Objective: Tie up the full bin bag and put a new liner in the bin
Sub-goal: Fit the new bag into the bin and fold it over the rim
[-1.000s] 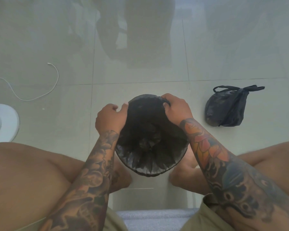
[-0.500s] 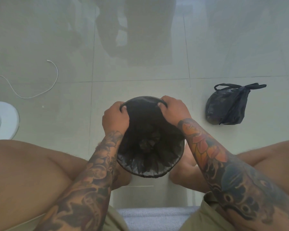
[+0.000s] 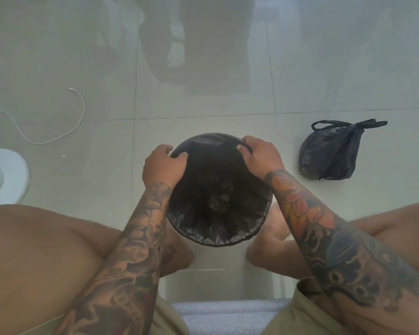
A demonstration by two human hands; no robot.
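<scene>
A round black bin [image 3: 218, 240] stands on the tiled floor between my feet. A black liner [image 3: 218, 189] lines its inside, its edge folded over the near rim. My left hand [image 3: 163, 166] grips the liner's edge at the far left of the rim. My right hand [image 3: 261, 158] grips the liner's edge at the far right of the rim, with a black loop of it under the fingers. The full black bin bag [image 3: 331, 155] lies tied on the floor to the right, its handles knotted at the top.
A white cable [image 3: 46, 139] curls over the floor at the left. A white round object [image 3: 12, 175] sits at the left edge. My bare knees flank the bin, and a grey seat edge [image 3: 225, 313] shows at the bottom.
Both hands have shifted a little further round the far side of the rim, drawing the liner's edge over it. The tied bag has not moved.
</scene>
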